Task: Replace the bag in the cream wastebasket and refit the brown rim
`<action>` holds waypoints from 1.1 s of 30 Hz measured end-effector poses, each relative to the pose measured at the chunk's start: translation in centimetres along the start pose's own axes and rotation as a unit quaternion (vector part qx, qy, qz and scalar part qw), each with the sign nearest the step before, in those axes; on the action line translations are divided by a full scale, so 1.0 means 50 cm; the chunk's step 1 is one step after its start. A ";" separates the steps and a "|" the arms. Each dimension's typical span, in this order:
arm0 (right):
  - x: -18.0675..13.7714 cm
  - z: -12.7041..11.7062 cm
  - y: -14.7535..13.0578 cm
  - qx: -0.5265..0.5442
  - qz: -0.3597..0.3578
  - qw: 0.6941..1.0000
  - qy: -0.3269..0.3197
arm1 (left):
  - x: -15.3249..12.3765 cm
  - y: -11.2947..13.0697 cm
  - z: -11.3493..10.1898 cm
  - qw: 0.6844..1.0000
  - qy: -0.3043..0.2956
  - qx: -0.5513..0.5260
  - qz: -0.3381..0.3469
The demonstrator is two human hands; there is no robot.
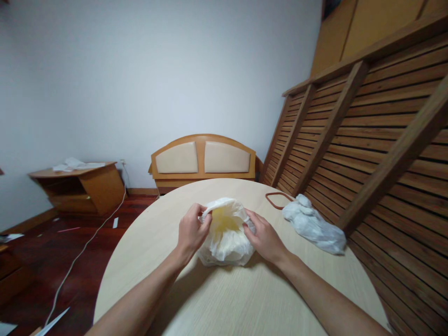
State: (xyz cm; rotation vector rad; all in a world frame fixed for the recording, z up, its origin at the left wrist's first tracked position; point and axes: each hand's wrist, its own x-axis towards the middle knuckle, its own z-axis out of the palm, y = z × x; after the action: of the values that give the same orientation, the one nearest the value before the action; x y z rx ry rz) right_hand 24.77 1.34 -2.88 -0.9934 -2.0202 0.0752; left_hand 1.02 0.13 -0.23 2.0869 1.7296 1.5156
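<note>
A white plastic bag [227, 233] sits on the round pale wooden table [224, 298], its mouth held wide so a yellowish inside shows. My left hand [191, 232] pinches the bag's left rim with closed fingers. Gripping the right rim is my right hand [265, 238], its fingers curled over the plastic. Both forearms reach in from the near edge of the table.
A second crumpled white plastic bag [313, 224] lies at the table's right, beside a reddish-brown rubber band [276, 199]. A slatted wooden bed frame [367, 140] leans on the right. A headboard [203, 158] stands against the wall; a low wooden cabinet [82, 186] and a white cable [84, 247] are at left.
</note>
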 end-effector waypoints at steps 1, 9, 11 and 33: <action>0.001 -0.001 -0.001 -0.013 0.001 1.000 -0.005 | 0.000 -0.002 0.000 1.000 -0.001 0.000 -0.002; 0.015 -0.025 -0.044 -0.096 -0.116 0.986 0.068 | -0.016 0.006 0.003 0.995 -0.008 0.039 0.093; 0.020 -0.029 -0.049 -0.106 -0.143 0.982 0.058 | -0.022 0.010 0.006 0.991 -0.018 0.049 0.126; 0.016 -0.034 -0.012 -0.080 -0.120 0.990 0.004 | -0.029 -0.004 0.016 0.989 -0.029 0.011 0.143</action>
State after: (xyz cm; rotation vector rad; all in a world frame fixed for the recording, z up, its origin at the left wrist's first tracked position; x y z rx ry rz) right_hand 25.37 1.00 -1.04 -0.8388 -2.1485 -0.2224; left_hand 1.56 -0.48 -1.71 2.4502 1.4850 1.4866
